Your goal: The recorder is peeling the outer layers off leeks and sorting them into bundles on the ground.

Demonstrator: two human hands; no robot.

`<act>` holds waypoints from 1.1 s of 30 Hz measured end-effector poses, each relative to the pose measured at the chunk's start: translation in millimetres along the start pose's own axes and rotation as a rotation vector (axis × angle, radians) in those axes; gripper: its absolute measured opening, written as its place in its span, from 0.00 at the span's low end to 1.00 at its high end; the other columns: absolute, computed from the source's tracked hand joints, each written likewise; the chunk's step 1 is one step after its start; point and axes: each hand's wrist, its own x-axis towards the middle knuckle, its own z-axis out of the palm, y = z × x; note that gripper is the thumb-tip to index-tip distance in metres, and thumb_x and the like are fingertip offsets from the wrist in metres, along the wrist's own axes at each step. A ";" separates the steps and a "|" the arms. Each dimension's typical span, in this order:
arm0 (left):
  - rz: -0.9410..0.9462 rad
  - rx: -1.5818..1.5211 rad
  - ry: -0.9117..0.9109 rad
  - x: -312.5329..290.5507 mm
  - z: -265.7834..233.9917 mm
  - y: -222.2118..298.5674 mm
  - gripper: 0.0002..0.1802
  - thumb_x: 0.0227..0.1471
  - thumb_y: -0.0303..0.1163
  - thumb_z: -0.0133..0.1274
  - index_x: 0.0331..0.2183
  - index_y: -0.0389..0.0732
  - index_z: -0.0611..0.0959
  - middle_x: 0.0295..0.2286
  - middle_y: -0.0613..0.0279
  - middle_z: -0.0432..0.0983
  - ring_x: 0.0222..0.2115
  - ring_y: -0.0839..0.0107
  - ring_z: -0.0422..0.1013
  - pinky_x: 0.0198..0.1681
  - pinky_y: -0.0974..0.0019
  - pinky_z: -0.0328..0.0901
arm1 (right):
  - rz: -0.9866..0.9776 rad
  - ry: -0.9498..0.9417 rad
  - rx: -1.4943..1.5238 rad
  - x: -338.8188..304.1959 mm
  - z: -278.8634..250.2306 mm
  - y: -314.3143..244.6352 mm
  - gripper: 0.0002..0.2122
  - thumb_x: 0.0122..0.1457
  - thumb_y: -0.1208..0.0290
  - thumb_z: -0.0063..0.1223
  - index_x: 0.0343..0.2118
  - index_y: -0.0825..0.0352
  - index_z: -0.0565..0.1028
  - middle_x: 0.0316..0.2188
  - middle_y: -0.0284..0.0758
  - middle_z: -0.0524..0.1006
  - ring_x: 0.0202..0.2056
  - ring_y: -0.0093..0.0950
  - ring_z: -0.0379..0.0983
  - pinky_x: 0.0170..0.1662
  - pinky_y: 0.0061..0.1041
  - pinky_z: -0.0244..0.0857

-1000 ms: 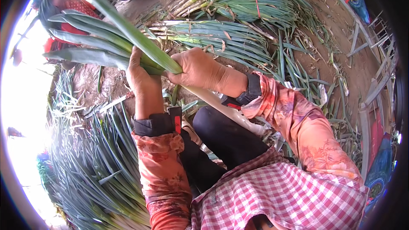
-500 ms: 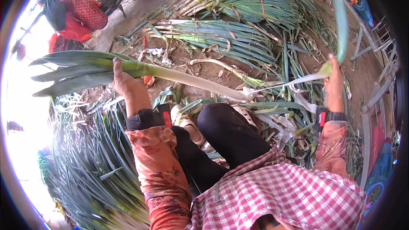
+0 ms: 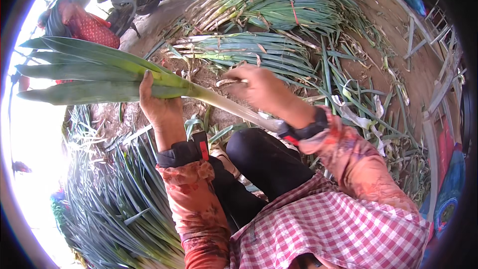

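Note:
My left hand [image 3: 160,103] is wrapped round a large green onion [image 3: 229,106], where its broad green leaves meet the pale stalk. Its leaves fan out to the left; the white stalk slants down to the right over my knee. My right hand [image 3: 266,92] is above the stalk, blurred a little, with fingers half curled and a gap between thumb and forefinger. Nothing shows in that hand. The stalk's root end is partly hidden behind my right wrist.
A big heap of green onions [image 3: 119,194] lies at my left. Bundles [image 3: 249,52] lie ahead, the farther one [image 3: 308,15] with a red tie. Peeled leaves and scraps [image 3: 356,114] litter the ground at right, near a metal frame [image 3: 430,134]. A motorbike [image 3: 137,0] stands far left.
My right hand has let go of a peeled strip with a green leaf and swung left over the stalk. My left hand has shifted slightly right and down, still holding the green onion.

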 end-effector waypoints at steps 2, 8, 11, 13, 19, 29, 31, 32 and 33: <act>-0.009 0.044 -0.023 -5.3 5.2 3.0 0.19 0.38 0.32 0.49 0.37 0.40 0.69 0.29 0.59 0.68 0.34 0.65 0.65 0.40 0.56 0.59 | -0.073 0.013 0.000 13.2 20.0 -9.4 0.13 0.45 0.65 0.51 0.31 0.69 0.72 0.27 0.42 0.71 0.30 0.35 0.69 0.34 0.29 0.62; -0.014 0.018 -0.087 -13.4 11.1 -0.1 0.18 0.37 0.30 0.49 0.36 0.39 0.69 0.29 0.59 0.68 0.34 0.64 0.65 0.38 0.59 0.61 | -0.240 -0.097 -0.030 34.2 28.1 -12.8 0.11 0.42 0.67 0.53 0.28 0.67 0.72 0.25 0.38 0.71 0.29 0.35 0.68 0.32 0.26 0.61; 0.003 0.007 -0.099 -16.8 9.6 -0.2 0.18 0.37 0.30 0.49 0.36 0.37 0.69 0.28 0.57 0.68 0.31 0.64 0.66 0.35 0.62 0.62 | -0.299 -0.113 -0.075 37.3 27.3 -11.9 0.10 0.41 0.68 0.53 0.26 0.67 0.72 0.24 0.38 0.70 0.28 0.35 0.68 0.32 0.28 0.61; 0.008 0.008 -0.135 -16.4 7.9 -0.1 0.19 0.37 0.30 0.49 0.35 0.37 0.68 0.28 0.57 0.68 0.30 0.64 0.66 0.35 0.62 0.62 | -0.336 -0.133 -0.111 40.7 24.2 -14.7 0.09 0.41 0.68 0.53 0.26 0.67 0.71 0.23 0.38 0.70 0.28 0.35 0.67 0.33 0.28 0.61; 0.060 -0.056 -0.087 -20.9 21.3 -7.9 0.17 0.37 0.30 0.49 0.34 0.36 0.68 0.28 0.56 0.68 0.29 0.68 0.65 0.32 0.67 0.62 | -0.617 -0.127 -0.337 35.3 31.3 -20.9 0.05 0.36 0.72 0.51 0.19 0.65 0.70 0.23 0.36 0.69 0.27 0.35 0.67 0.32 0.28 0.63; 0.135 -0.081 -0.120 -24.3 23.2 3.1 0.18 0.38 0.32 0.49 0.35 0.38 0.69 0.30 0.58 0.68 0.33 0.63 0.65 0.37 0.59 0.61 | -0.193 0.236 -0.051 14.2 21.6 -18.8 0.11 0.43 0.68 0.53 0.27 0.71 0.72 0.22 0.40 0.72 0.26 0.32 0.69 0.27 0.26 0.62; 0.094 -0.060 -0.154 -25.0 23.9 0.8 0.19 0.38 0.32 0.48 0.37 0.39 0.69 0.31 0.59 0.68 0.34 0.64 0.65 0.36 0.60 0.61 | 0.042 0.092 0.339 24.4 32.1 -17.7 0.12 0.44 0.68 0.53 0.28 0.72 0.72 0.22 0.38 0.72 0.25 0.27 0.70 0.26 0.23 0.62; 0.092 -0.060 -0.160 -26.8 26.9 -1.4 0.19 0.38 0.32 0.48 0.37 0.39 0.69 0.31 0.59 0.68 0.34 0.64 0.65 0.36 0.60 0.61 | 0.280 -0.062 0.724 27.7 37.6 -15.9 0.12 0.44 0.69 0.53 0.28 0.73 0.72 0.22 0.37 0.73 0.24 0.22 0.70 0.25 0.21 0.63; 0.092 -0.063 -0.146 -29.7 31.3 -4.4 0.19 0.38 0.32 0.48 0.37 0.39 0.68 0.31 0.59 0.68 0.34 0.64 0.65 0.36 0.60 0.62 | 0.299 -0.057 0.854 28.8 43.1 -11.5 0.10 0.46 0.71 0.51 0.27 0.74 0.72 0.21 0.33 0.73 0.22 0.15 0.67 0.24 0.16 0.62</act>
